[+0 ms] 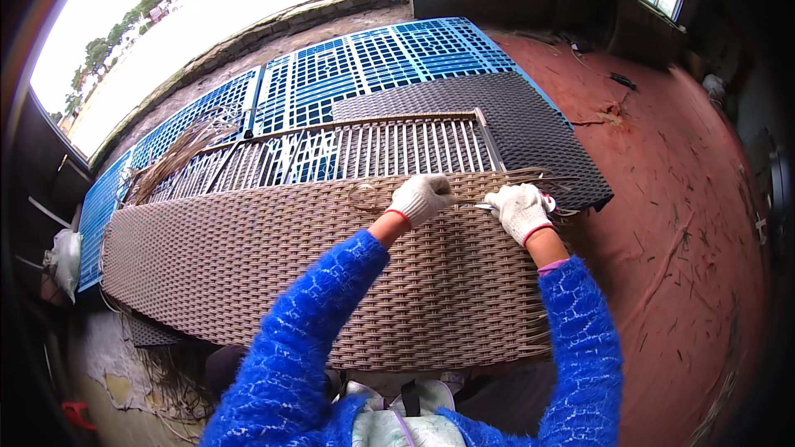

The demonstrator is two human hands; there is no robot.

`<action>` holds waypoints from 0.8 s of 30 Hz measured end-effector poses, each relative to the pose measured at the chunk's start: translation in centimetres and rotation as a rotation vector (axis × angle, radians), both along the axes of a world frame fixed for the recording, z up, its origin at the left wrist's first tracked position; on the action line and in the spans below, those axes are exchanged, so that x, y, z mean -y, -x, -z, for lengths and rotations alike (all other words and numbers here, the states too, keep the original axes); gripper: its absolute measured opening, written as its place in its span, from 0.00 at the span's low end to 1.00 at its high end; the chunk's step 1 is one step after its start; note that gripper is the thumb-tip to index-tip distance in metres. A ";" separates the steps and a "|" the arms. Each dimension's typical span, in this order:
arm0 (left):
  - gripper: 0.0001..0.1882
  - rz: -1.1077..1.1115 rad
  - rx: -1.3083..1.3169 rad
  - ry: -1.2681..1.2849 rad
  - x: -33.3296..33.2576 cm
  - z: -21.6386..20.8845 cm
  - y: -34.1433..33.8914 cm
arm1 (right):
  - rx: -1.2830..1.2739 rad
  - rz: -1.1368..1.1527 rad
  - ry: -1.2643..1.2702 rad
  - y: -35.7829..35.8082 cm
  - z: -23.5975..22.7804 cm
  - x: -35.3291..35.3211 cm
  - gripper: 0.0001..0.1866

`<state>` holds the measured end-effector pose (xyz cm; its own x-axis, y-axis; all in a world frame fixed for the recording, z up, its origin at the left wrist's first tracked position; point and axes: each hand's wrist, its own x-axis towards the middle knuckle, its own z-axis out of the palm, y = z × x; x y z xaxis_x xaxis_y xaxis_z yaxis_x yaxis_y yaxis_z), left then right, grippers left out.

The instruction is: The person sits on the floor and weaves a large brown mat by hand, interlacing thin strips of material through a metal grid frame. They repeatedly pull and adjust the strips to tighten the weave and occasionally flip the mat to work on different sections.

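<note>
A brown woven wicker panel (331,265) lies in front of me, its far side open to a frame of parallel slats (414,149). My left hand (424,199), in a white knit glove with red cuff, is closed at the weave's far edge, pinching a thin brown wicker strand (468,199). To its right, my gloved right hand (523,211) is wrapped round scissors (484,207); their silver tip points left toward the strand, and a bit of red handle shows by the fingers. Loose strand ends (538,178) stick out beyond the right hand.
Blue plastic grid pallets (323,70) lie underneath, with a dark woven panel (563,141) on their right. A bundle of loose strands (178,153) rests on the far left. Scraps litter the reddish floor (662,223). A white bag (65,261) hangs at the left edge.
</note>
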<state>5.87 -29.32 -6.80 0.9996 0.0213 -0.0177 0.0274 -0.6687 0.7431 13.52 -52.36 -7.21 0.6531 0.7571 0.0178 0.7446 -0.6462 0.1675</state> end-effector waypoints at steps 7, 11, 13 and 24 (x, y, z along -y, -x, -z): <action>0.07 -0.045 0.185 -0.302 1.1 1.5 -0.1 | 0.070 0.018 0.100 0.5 0.1 -1.1 0.07; 0.08 -0.062 0.151 -0.394 2.2 1.7 -0.7 | 0.123 0.013 0.125 1.1 0.3 -1.9 0.07; 0.09 -0.053 0.142 -0.386 2.3 1.9 -0.8 | 0.141 -0.002 0.116 1.3 0.5 -2.0 0.07; 0.08 0.056 0.294 -0.311 4.2 3.3 -1.8 | 0.001 0.076 0.080 -0.1 -0.9 0.6 0.11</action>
<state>7.72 -33.54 -10.08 0.9610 -0.0741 0.2663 -0.1982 -0.8563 0.4770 13.62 -52.92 -6.29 0.7090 0.7041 -0.0399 0.6933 -0.6856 0.2218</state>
